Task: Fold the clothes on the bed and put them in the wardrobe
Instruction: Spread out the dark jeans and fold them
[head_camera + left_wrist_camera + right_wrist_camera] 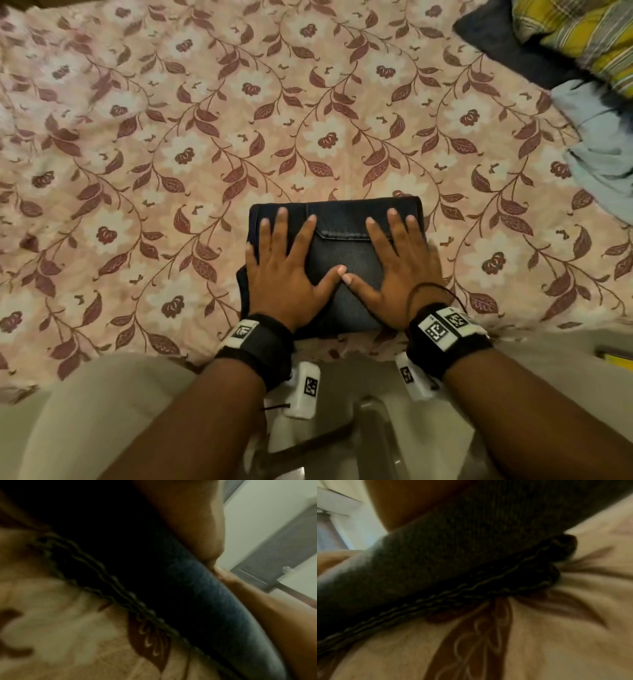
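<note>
Left hand [286, 274] and right hand [399, 270] press flat, fingers spread, on folded jeans [342, 246]; neither grip closed.

Head view: the yellow striped cloth [582, 37], the dark navy cloth [507, 44] beneath it and the pale blue crumpled garment [603, 150] are all cut off by the right edge, so their full shapes cannot be told. The left hand [287, 270] and right hand [397, 267] cover much of the folded dark blue denim garment [342, 253]; its inner layers are hidden. Left wrist view: blurred and dark; the denim [197, 588] fades into black at upper left. Right wrist view: blurred; the denim seam [471, 588] and the floral bed sheet [556, 642] lack detail.
</note>
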Demonstrator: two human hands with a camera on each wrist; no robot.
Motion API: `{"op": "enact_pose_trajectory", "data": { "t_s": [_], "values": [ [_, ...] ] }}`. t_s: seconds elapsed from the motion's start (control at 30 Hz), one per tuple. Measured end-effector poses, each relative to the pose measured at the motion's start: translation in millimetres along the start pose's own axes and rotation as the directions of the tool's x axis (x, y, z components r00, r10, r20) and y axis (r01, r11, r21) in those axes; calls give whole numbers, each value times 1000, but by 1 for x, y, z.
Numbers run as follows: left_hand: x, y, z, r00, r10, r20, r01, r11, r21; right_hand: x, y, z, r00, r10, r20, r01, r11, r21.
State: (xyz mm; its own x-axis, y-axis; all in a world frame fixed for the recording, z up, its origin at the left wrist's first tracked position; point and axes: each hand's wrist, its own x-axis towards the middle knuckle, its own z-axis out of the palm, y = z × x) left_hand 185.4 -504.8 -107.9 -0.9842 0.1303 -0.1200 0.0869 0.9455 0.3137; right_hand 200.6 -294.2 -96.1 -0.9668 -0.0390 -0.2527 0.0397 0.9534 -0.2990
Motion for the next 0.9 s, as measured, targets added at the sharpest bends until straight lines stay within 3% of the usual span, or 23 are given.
{"op": "enact_pose_trajectory", "data": {
  "t_s": [0.13, 0.47, 0.53, 0.6, 0.67, 0.77, 0.83, 0.9],
  "values": [
    [4, -8, 15, 1000, 0, -6, -1, 998, -67, 7, 11, 18, 998, -42, -38, 44, 998, 47],
    [8, 2, 12, 997, -59, 59, 59, 998, -2, 10, 14, 15, 994, -84, -74, 94, 985, 144],
    [8, 6, 0, 991, -66, 114, 64, 998, 18, 3, 15, 7, 988, 36, -149, 5, 963, 268],
    [3, 8, -18, 982, -76, 176, 81, 997, -21, -5, 19, 1, 936, 316, -153, -195, 830, 522],
    [-13, 10, -36, 985, -106, 133, 122, 985, -120, -11, 24, -5, 906, 423, 24, -311, 626, 715],
    [-57, 15, -53, 978, -204, -28, 185, 931, -316, -16, 29, -17, 880, 341, 330, -441, 329, 835],
    [-86, 15, -57, 968, -249, -43, 215, 901, -376, -21, 27, -26, 858, 253, 447, -486, 119, 866],
    [-108, 12, -60, 956, -294, -26, 259, 880, -399, -28, 19, -31, 871, 207, 445, -467, 69, 881]
  ]
}}
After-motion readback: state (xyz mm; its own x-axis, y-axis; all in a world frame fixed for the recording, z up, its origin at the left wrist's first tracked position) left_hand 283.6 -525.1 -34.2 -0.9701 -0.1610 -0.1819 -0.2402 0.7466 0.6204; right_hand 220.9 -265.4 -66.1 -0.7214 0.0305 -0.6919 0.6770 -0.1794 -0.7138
